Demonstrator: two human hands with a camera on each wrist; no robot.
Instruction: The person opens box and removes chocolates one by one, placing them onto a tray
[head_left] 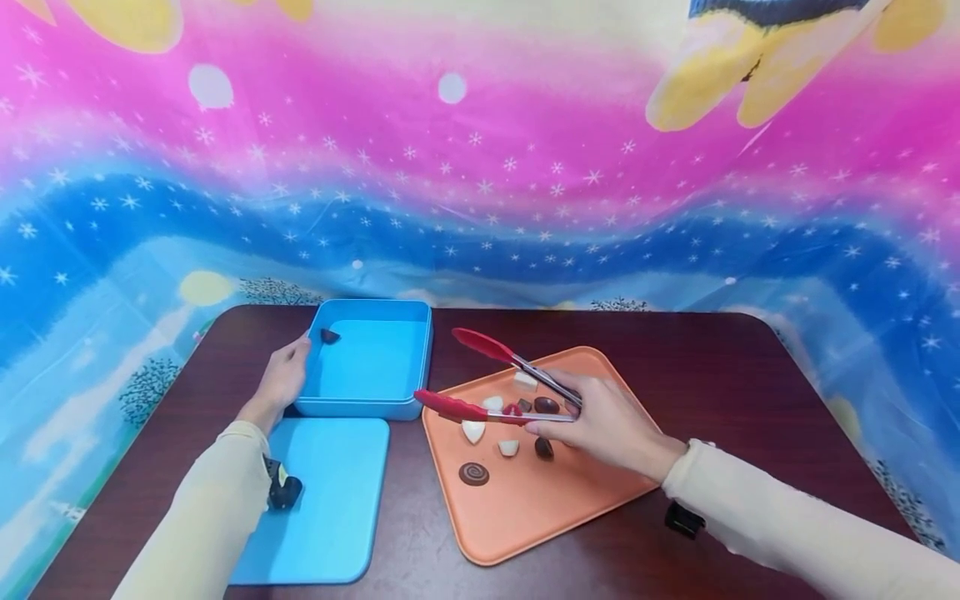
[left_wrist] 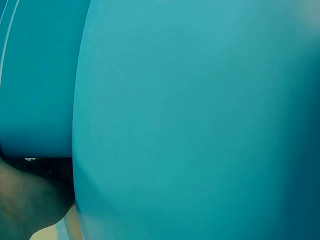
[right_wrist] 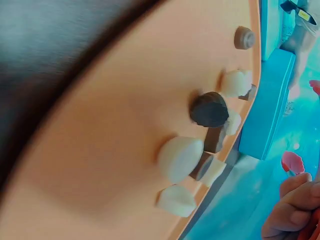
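My right hand (head_left: 607, 421) grips a pair of tongs (head_left: 547, 382) with red tips, spread wide over the tray. Nothing is between the tips; the lower tip overlaps the corner of the blue box (head_left: 360, 408) in the head view. At the box's left wall, my left hand (head_left: 285, 375) holds the side, with most of its fingers hidden. A dark chocolate piece (head_left: 330, 336) lies inside the box at the left. On the orange tray (head_left: 525, 517), below the tongs, are several white and dark chocolates, including a round swirl chocolate (head_left: 473, 474) and a white piece (head_left: 472, 431).
A flat blue lid (head_left: 330, 500) lies in front of the box, partly under my left forearm. Everything stands on a dark brown table (head_left: 712, 375). A colourful patterned cloth (head_left: 525, 167) hangs behind the table and along its sides.
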